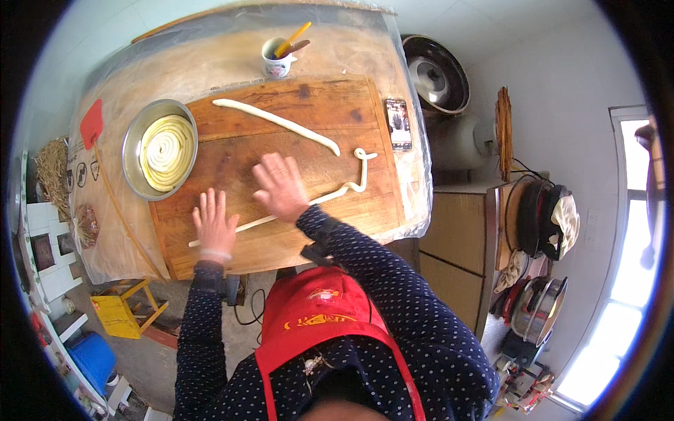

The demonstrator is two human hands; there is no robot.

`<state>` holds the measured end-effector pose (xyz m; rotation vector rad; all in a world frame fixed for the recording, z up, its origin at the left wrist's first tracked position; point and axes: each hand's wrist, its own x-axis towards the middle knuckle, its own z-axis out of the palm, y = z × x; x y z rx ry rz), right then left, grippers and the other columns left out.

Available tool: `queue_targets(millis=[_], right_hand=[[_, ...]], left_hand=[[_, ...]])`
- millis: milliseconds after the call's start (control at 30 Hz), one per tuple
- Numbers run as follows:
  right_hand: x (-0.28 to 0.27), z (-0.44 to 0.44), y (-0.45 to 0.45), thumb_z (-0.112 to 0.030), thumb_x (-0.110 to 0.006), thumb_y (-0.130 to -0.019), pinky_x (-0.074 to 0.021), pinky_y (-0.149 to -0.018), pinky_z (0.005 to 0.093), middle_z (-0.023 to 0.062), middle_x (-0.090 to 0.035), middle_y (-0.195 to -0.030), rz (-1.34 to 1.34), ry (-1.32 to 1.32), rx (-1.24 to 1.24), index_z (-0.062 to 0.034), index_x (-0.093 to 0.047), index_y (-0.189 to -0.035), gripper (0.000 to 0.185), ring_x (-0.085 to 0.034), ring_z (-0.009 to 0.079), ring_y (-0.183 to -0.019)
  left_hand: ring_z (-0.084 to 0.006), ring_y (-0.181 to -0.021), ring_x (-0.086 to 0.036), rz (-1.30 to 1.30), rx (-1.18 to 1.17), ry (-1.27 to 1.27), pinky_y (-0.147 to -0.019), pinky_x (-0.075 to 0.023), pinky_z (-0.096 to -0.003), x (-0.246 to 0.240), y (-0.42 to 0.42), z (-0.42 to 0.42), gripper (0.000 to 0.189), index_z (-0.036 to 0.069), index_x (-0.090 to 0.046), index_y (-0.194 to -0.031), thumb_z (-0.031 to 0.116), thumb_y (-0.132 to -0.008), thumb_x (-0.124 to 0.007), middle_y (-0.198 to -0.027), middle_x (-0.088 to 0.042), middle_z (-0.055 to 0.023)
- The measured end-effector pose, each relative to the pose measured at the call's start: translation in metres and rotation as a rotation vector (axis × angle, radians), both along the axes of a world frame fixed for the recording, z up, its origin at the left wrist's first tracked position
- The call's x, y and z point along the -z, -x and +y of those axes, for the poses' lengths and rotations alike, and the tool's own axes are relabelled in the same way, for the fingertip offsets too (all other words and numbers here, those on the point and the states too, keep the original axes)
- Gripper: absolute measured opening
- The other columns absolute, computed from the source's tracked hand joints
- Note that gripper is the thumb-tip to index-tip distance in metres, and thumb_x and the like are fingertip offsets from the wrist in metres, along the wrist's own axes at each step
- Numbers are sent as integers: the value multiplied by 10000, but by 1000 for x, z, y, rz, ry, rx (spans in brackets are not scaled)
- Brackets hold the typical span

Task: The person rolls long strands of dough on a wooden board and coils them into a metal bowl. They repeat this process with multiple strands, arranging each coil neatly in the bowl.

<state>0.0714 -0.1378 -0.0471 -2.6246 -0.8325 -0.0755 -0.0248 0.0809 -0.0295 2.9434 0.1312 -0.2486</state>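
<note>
A thin rope of dough point(337, 194) runs across a wooden board point(237, 158), its right end curled into a small loop. My left hand point(215, 223) lies flat, fingers spread, over the rope near its left end. My right hand point(279, 188), slightly blurred, is over the rope's middle with its fingers apart; whether the palm presses on it is hidden. A thicker dough strip point(279, 122) lies slantwise farther up the board. At the left, a metal bowl point(192, 142) holds a flat spiral of coiled dough point(166, 152) with a yellowish, shiny surface.
A cup point(277, 67) with a yellow-handled tool stands at the back on the plastic sheet. A phone point(398, 124) lies by the board's right edge. A red fly swatter point(92, 123) and a tied plastic bag point(87, 226) are at the left. A yellow stool point(120, 310) stands below.
</note>
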Motion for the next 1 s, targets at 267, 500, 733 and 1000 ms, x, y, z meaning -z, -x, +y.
queue_targets(millis=[267, 500, 733, 1000], right_hand=[[-4, 0, 107, -518, -469, -996, -124, -1219, 587, 158, -285, -1630, 163, 148, -348, -122, -385, -1535, 674, -218, 329, -1524], [3, 13, 46, -412, -560, -937, -145, -1200, 621, 211, -364, -1569, -33, 134, -21, -88, -475, -1462, 623, -272, 399, -1485], [-15, -36, 70, -426, -556, -943, -155, -1203, 606, 204, -348, -1581, 147, 228, -175, -104, -431, -1499, 655, -267, 361, -1496], [-7, -39, 35, -380, -499, -968, -143, -1198, 616, 266, -311, -1578, -10, 223, -51, -72, -436, -1493, 612, -247, 427, -1489]], left_hand=[[-359, -1517, -212, 35, 99, 29, -1189, -184, -569, -8, 85, -20, 653, 131, -390, -1536, 342, -948, -578, -1630, -289, -133], [-361, -1514, -203, -86, -50, 41, -1192, -188, -562, 2, 29, 22, 704, 118, -368, -1541, 407, -942, -599, -1635, -260, -159], [-363, -1511, -208, 6, -24, 66, -1193, -185, -548, -16, 83, 29, 703, 90, -361, -1542, 378, -948, -601, -1629, -272, -158], [-374, -1534, -120, -40, -184, -4, -1200, -131, -592, 1, 28, 57, 705, 155, -303, -1580, 465, -988, -529, -1670, -174, -134]])
